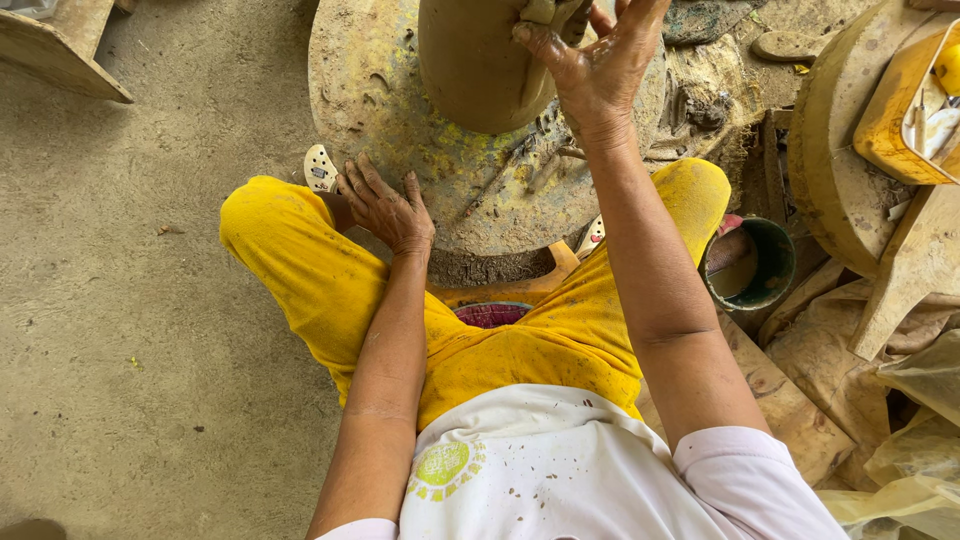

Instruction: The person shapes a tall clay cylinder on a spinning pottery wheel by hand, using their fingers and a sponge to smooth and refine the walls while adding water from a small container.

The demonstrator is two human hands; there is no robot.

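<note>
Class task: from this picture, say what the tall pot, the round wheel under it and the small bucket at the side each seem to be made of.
Pot: looks like wet, unfired clay, smooth and matt brown, the same clay smeared on the right hand.
Wheel: probably stone or cement, rough, pitted and clay-stained; not certain.
Bucket: likely plastic, with a thin dark green wall and mud inside.

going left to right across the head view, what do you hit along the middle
bare floor → left hand on the wheel's edge → clay-caked wheel → right forearm → dark bucket → wooden stool
</note>
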